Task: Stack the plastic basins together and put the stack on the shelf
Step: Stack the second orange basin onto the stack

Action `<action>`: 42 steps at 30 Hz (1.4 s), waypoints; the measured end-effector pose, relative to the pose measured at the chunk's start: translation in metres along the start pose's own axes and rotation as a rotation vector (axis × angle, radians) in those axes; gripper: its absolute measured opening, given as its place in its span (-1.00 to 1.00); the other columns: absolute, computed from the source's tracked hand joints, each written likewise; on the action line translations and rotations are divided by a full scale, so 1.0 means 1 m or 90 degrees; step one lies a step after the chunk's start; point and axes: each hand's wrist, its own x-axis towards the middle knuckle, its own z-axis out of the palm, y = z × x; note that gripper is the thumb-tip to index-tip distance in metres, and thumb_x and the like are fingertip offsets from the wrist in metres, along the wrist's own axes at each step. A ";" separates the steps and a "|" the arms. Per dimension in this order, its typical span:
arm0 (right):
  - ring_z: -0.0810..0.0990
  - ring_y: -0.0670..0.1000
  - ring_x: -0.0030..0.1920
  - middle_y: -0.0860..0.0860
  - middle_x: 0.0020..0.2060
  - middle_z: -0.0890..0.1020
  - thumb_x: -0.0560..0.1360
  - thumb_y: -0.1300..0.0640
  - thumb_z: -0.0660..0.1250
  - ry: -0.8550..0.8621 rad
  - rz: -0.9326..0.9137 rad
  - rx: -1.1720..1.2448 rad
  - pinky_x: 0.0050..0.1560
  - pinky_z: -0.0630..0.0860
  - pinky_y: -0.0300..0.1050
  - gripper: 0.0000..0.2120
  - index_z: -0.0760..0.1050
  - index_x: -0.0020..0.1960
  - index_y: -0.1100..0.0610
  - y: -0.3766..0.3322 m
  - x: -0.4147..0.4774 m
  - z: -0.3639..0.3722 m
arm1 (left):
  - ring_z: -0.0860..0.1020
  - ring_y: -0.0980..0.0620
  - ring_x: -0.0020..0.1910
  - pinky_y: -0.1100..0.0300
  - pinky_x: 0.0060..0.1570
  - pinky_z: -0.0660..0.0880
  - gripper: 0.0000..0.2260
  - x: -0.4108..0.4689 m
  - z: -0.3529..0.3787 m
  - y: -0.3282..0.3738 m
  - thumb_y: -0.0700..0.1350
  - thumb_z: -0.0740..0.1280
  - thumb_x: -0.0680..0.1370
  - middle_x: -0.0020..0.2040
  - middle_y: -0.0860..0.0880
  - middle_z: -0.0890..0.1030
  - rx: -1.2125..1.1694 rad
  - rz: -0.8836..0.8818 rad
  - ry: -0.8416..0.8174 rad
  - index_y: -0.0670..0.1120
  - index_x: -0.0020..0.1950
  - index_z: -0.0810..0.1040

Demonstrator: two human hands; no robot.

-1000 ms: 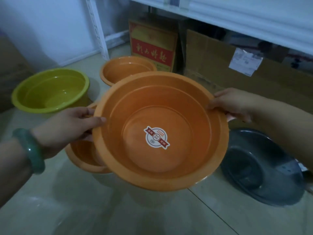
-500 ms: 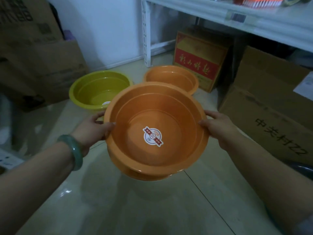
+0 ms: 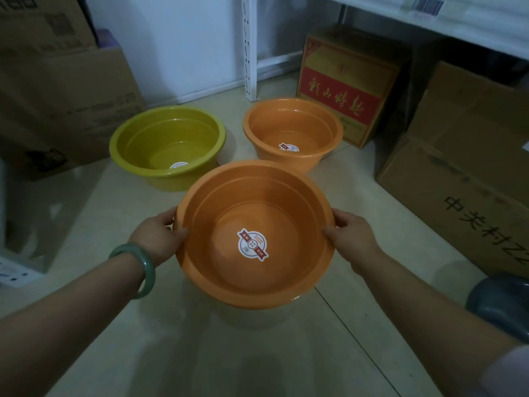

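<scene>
Head view, my left hand (image 3: 159, 242) and right hand (image 3: 353, 239) holding the orange basin (image 3: 254, 242) by its rim, low over the floor (image 3: 200, 353), yellow-green basin (image 3: 167, 146) and second orange basin (image 3: 292, 131) behind it.

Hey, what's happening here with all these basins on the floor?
A person holds an orange basin by its rim, left hand and right hand on opposite sides, above the tiled floor. A yellow-green basin and another orange basin sit apart on the floor beyond it, not yet stacked.
</scene>
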 end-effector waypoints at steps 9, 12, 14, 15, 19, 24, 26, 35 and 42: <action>0.66 0.14 -0.02 0.06 -0.06 0.64 0.52 0.19 0.31 -0.032 0.060 -0.024 0.12 0.58 0.11 -0.56 0.43 0.39 0.05 0.016 0.006 -0.016 | 0.58 -0.21 0.07 -0.14 0.18 0.48 -0.50 0.016 0.021 0.003 -0.12 0.27 0.50 0.22 -0.19 0.57 -0.035 -0.009 -0.095 0.13 0.42 0.31; 0.64 0.12 -0.04 0.09 -0.01 0.62 0.51 0.21 0.35 -0.036 0.102 -0.014 0.03 0.59 0.04 -0.49 0.37 0.44 0.07 0.020 0.014 -0.036 | 0.60 -0.19 -0.02 -0.05 0.12 0.51 -0.49 0.018 0.030 0.017 -0.16 0.32 0.49 0.13 -0.20 0.59 -0.058 -0.001 -0.146 0.11 0.41 0.33; 0.62 0.15 -0.04 0.17 0.13 0.62 0.49 0.28 0.37 -0.063 0.135 -0.016 -0.12 0.59 -0.03 -0.38 0.28 0.49 0.08 0.021 0.019 -0.057 | 0.58 -0.11 -0.12 0.06 -0.01 0.50 -0.49 0.017 0.040 0.033 -0.19 0.34 0.49 -0.01 -0.14 0.60 -0.061 0.012 -0.182 0.05 0.42 0.33; 0.63 0.18 -0.02 0.22 0.19 0.59 0.48 0.31 0.38 -0.078 0.151 -0.018 -0.12 0.61 -0.01 -0.34 0.23 0.51 0.08 0.023 0.022 -0.067 | 0.57 -0.08 -0.15 0.08 -0.04 0.49 -0.48 0.017 0.046 0.040 -0.18 0.35 0.49 -0.05 -0.11 0.59 -0.054 0.017 -0.188 0.03 0.43 0.32; 0.65 0.19 -0.02 0.26 0.24 0.56 0.47 0.42 0.34 -0.098 0.205 -0.047 -0.05 0.63 0.07 -0.28 0.18 0.53 0.07 0.032 0.029 -0.103 | 0.59 -0.06 -0.13 0.09 0.03 0.51 -0.42 0.013 0.077 0.069 -0.08 0.35 0.49 0.11 -0.13 0.60 0.044 0.038 -0.176 0.02 0.48 0.23; 0.64 0.07 -0.18 0.24 0.16 0.59 0.46 0.41 0.34 -0.070 0.220 -0.011 -0.26 0.59 -0.08 -0.29 0.21 0.51 0.04 0.055 0.035 -0.136 | 0.57 -0.15 0.15 -0.04 0.23 0.46 -0.38 0.009 0.112 0.098 -0.02 0.36 0.46 0.29 -0.13 0.55 0.112 0.058 -0.137 0.01 0.48 0.22; 0.63 0.06 -0.17 0.19 0.08 0.59 0.46 0.41 0.33 -0.047 0.212 0.016 -0.24 0.58 -0.07 -0.31 0.24 0.50 0.04 0.064 0.040 -0.146 | 0.55 -0.14 0.19 0.00 0.23 0.45 -0.38 0.010 0.125 0.111 -0.03 0.35 0.48 0.33 -0.13 0.51 0.139 0.047 -0.127 0.00 0.49 0.20; 0.59 0.22 0.17 0.19 0.37 0.47 0.50 0.38 0.30 -0.059 0.222 0.144 -0.21 0.63 0.03 -0.29 0.19 0.51 -0.10 0.084 0.050 -0.155 | 0.51 -0.12 0.22 0.04 0.19 0.47 -0.53 -0.004 0.141 0.145 -0.18 0.15 0.54 0.35 -0.11 0.47 0.267 0.018 -0.064 -0.02 0.47 0.24; 0.59 0.22 0.17 0.18 0.36 0.47 0.49 0.38 0.32 -0.068 0.231 0.175 -0.09 0.62 0.09 -0.26 0.18 0.51 -0.14 0.084 0.060 -0.153 | 0.52 -0.10 0.21 0.04 0.18 0.49 -0.45 0.014 0.133 0.158 -0.19 0.23 0.51 0.34 -0.10 0.47 0.308 0.004 -0.133 0.00 0.49 0.18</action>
